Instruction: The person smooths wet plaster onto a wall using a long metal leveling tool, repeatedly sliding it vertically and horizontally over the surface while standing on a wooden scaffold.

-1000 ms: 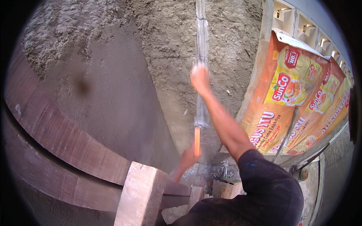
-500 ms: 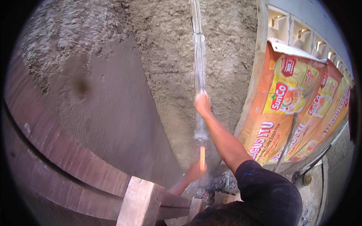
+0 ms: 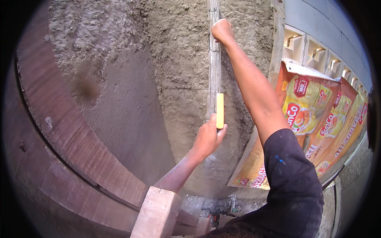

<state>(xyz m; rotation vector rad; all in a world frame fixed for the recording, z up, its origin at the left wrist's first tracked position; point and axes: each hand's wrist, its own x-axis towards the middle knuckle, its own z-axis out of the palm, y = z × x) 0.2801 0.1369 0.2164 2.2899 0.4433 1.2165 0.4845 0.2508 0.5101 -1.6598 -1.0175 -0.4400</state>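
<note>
Both hands hold a long straightedge [image 3: 214, 67] upright against the wet plaster [image 3: 178, 79], likely to level it. The right hand [image 3: 221, 30] is closed around the upper part; the left hand [image 3: 208, 137] pinches its yellow end [image 3: 220, 110]. The bar is grey, mortar-smeared, narrow, lying flat on the rough wall.

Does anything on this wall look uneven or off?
Yes: the plaster beside the long straightedge is rough and lumpy, while the patch to the left is smooth. The left hand and right hand hold the straightedge upright against it.
</note>
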